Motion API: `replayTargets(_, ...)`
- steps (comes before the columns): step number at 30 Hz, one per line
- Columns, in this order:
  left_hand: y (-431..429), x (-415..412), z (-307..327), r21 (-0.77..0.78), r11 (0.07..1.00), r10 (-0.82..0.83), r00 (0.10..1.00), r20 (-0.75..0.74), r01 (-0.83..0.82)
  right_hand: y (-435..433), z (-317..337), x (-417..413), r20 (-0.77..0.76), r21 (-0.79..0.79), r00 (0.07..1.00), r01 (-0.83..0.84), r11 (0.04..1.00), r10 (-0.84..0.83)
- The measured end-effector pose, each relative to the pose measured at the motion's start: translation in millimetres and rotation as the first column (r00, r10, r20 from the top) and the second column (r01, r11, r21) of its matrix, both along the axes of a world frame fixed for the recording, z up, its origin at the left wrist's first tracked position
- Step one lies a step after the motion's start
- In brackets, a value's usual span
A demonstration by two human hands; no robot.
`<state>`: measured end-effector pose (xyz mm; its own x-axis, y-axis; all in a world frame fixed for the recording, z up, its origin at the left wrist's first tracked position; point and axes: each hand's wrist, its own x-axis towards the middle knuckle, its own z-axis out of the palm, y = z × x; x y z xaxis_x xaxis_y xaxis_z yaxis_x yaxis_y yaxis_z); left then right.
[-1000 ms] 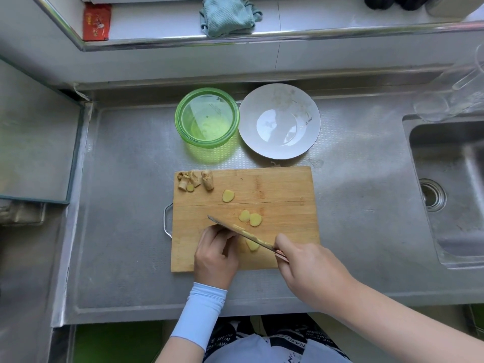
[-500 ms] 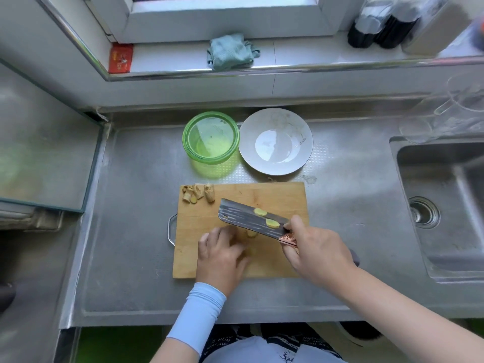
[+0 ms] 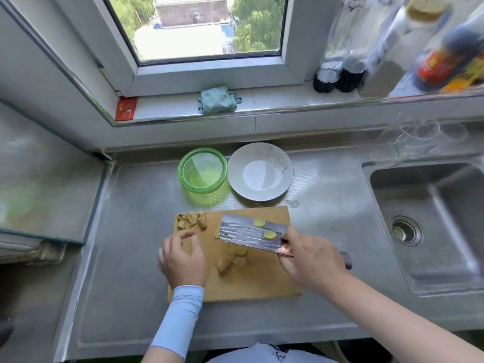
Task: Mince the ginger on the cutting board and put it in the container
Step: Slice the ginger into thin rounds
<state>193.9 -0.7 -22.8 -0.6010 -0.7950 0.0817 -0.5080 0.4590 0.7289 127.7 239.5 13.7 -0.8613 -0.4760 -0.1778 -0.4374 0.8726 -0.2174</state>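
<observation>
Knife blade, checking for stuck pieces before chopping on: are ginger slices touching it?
Touching. The head view shows two ginger slices lying flat on the knife blade that the right hand holds.

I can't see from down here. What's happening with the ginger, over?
Right hand grips knife, two slices on it. Left hand open over board. Ginger sliced, not minced. Container empty, nothing in the way.

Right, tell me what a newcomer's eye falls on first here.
The cleaver comes first, gripped by the right hand and held flat side up above the cutting board, with two ginger slices stuck to its blade. Next is the bright green container beside the white plate, just behind the board. The left hand hovers over the board's left side, near the ginger chunk.
</observation>
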Motion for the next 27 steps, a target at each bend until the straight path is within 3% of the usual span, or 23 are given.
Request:
replayTargets(1, -6.2, -7.5, 10.0, -0.054, 0.998, -0.026, 0.998, -0.049, 0.023, -0.1, 0.5, -0.3, 0.016, -0.011, 1.0, -0.022, 1.0, 0.022)
replayTargets(3, -11.3, -27.1, 24.5, -0.182, 0.936, -0.304, 0.953, 0.017, 0.302, -3.4, 0.7, 0.1, 0.003, -0.058, 0.997, -0.078, 0.995, 0.078)
replayTargets(5, -7.8, -45.5, 29.8, -0.183, 0.749, -0.602, 0.769, 0.214, 0.637, -8.2, -2.6, 2.4, -0.039, -0.091, 0.988, -0.154, 0.984, 0.152)
replayTargets(7, -1.4, -54.0, 26.2, -0.065, 0.583, -0.736, 0.56, 0.381, 0.81, -14.7, -4.4, 4.9, -0.045, -0.097, 0.982, -0.185, 0.978, 0.181)
replayTargets(9, 1.4, -55.9, 19.9, 0.018, 0.565, -0.741, 0.498, 0.452, 0.825, -20.7, -4.4, 6.9, -0.052, -0.081, 0.98, -0.194, 0.978, 0.19)
replayTargets(13, -8.8, -59.8, 12.1, 0.142, 0.659, -0.736, 0.595, 0.323, 0.738, -24.7, -8.4, 11.4, -0.062, -0.064, 0.979, -0.196, 0.978, 0.193)
replayTargets(15, -14.0, -64.3, 9.9, 0.246, 0.673, -0.736, 0.599, 0.317, 0.697, -25.2, -10.0, 13.8, -0.041, -0.071, 0.981, -0.193, 0.979, 0.19)
replayTargets(18, -24.2, -71.0, 6.8, 0.266, 0.707, -0.704, 0.616, 0.355, 0.655, -25.9, -7.0, 16.3, -0.01, -0.072, 0.982, -0.188, 0.979, 0.188)
replayTargets(20, -34.0, -73.5, 5.7, 0.344, 0.689, -0.724, 0.598, 0.343, 0.638, -26.7, -5.4, 17.2, 0.013, -0.07, 0.984, -0.178, 0.982, 0.179)
replayTargets(22, -41.0, -72.6, 6.8, 0.419, 0.624, -0.781, 0.514, 0.354, 0.66, -28.1, -4.5, 17.0, 0.038, -0.052, 0.985, -0.165, 0.985, 0.167)
replayTargets(24, -43.7, -72.8, 6.0, 0.402, 0.602, -0.793, 0.462, 0.396, 0.69, -29.6, -3.3, 16.8, 0.044, -0.037, 0.988, -0.149, 0.988, 0.15)
replayTargets(27, -45.7, -78.3, 3.9, 0.373, 0.649, -0.756, 0.51, 0.409, 0.663, -29.8, -1.5, 17.1, 0.067, -0.017, 0.99, -0.121, 0.993, 0.121)
